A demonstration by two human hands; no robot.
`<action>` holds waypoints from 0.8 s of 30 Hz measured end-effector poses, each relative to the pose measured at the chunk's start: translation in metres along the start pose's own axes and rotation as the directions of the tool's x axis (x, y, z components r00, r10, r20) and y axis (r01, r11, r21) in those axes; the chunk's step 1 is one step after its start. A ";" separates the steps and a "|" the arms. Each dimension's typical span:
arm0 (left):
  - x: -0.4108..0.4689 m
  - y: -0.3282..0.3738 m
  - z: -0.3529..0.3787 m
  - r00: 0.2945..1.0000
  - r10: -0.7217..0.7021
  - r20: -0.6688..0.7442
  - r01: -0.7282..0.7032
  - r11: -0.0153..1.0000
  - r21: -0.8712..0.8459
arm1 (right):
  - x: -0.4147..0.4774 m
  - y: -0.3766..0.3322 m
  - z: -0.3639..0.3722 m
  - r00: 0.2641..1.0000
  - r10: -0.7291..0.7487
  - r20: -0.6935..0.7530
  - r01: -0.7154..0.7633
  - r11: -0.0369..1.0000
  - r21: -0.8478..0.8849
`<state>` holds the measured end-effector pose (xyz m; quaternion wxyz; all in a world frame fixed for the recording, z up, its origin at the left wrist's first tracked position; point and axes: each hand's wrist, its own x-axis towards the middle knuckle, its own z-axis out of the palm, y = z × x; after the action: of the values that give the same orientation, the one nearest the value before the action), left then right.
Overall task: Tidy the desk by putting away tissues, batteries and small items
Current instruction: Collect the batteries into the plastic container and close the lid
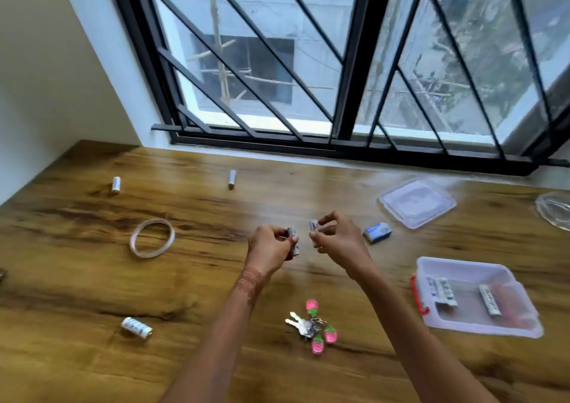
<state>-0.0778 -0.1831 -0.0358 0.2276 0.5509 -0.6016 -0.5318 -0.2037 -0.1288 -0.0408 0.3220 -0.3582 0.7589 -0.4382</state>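
I am on the battery step. My left hand (271,245) pinches a near battery (293,242), maybe two; I cannot tell. My right hand (336,239) pinches a far battery (313,226) by its ends. Both hands are up and left of the clear box (462,263), which holds stored batteries (489,304). Next, I think, I carry these over and drop them in the box. Loose batteries (135,327) lie far left of the box. The blue pack (377,233) beyond the box is blurry; maybe tissues.

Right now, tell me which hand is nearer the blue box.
Right. The right hand, pinching a battery, is just left of the blue box; the left hand, also holding one, is farther left.
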 end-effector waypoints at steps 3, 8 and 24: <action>-0.012 0.019 0.032 0.994 0.049 0.099 -0.039 0.994 -0.097 | -0.019 0.002 -0.039 1.000 -0.020 -0.024 0.021 1.000 0.021; -0.042 0.043 0.098 0.955 0.137 0.261 -0.097 0.982 -0.163 | -0.047 0.026 -0.108 0.997 -0.009 -0.077 0.016 0.997 0.081; -0.097 0.048 0.249 0.898 -0.080 0.433 0.018 0.989 0.145 | -0.054 0.123 -0.209 0.968 0.195 -0.160 -0.230 0.940 -0.250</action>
<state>-0.2845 -0.0071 -0.0454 0.0349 0.4468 -0.6585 -0.6046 -0.3744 0.0512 -0.0566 0.2651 -0.2842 0.8649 -0.3176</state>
